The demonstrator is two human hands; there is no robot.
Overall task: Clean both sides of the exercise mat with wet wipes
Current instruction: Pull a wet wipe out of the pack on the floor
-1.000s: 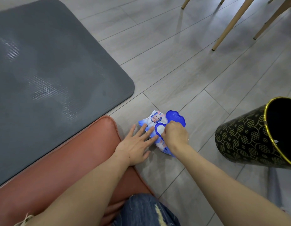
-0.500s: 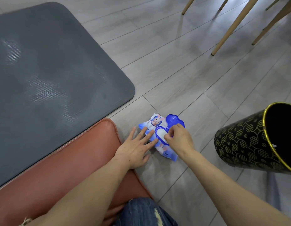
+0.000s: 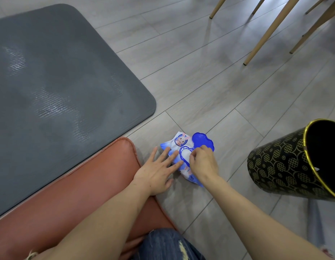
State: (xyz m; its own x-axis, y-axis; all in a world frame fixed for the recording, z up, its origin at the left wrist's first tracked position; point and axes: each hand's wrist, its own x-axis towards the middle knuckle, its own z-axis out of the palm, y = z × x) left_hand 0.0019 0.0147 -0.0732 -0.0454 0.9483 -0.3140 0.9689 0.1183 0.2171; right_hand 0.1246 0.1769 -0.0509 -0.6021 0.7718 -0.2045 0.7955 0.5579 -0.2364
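the exercise mat (image 3: 56, 94) lies flat on the floor (image 3: 209, 81) at left, its grey face streaked with sheen. just right of an orange cushion (image 3: 69, 188), the left hand (image 3: 155, 172) presses flat, fingers straight, on the wet wipes pack (image 3: 181, 147). the right hand (image 3: 204, 163) has curled fingers at the opening, blue lid (image 3: 202, 142) flipped up; whether it pinches a wipe i cannot tell. this looks like fetching a wipe: next, pull one free while the pack is pinned. a black-and-gold bin (image 3: 286, 166) leans at right, chair legs (image 3: 269, 30) beyond.
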